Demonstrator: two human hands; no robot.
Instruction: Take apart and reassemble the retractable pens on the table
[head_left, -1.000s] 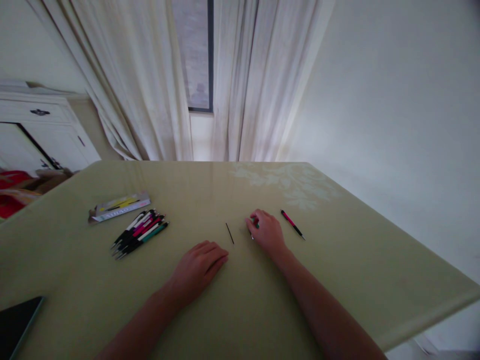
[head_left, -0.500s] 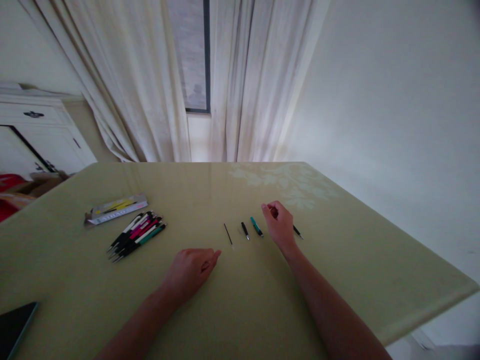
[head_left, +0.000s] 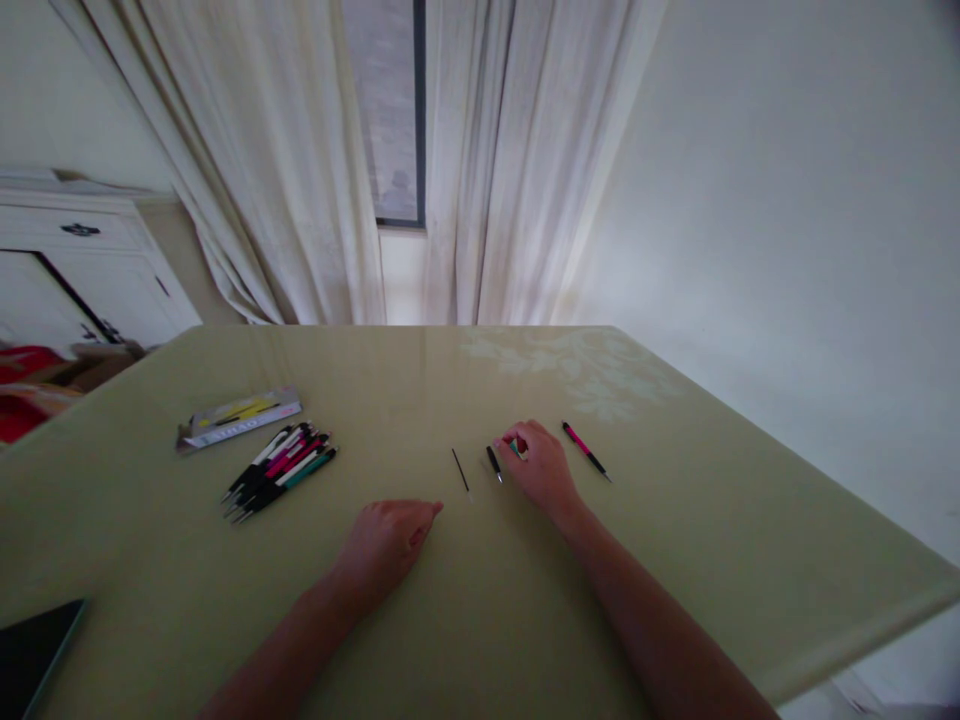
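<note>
My left hand (head_left: 390,540) rests on the table at lower centre, fingers curled and thumb pressed to the index finger; anything in it is too small to make out. My right hand (head_left: 536,465) is closed around a teal pen barrel (head_left: 516,449), which is partly hidden by the fingers. Just left of this hand lies a short black pen part (head_left: 494,464) with a metal tip. A thin dark refill (head_left: 461,474) lies further left, between the two hands. To the right of my right hand is a pink and black pen (head_left: 586,451).
A pile of pens (head_left: 279,472) in several colours lies on the left of the table (head_left: 420,400). Behind it is an open pen box (head_left: 244,417). A dark flat device (head_left: 37,650) sits at the lower left edge. Curtains and a white cabinet (head_left: 82,265) stand beyond.
My right hand has moved left and down from beside the pink pen to the teal barrel, uncovering the pink pen. My left hand has hardly moved. The view has shifted slightly.
</note>
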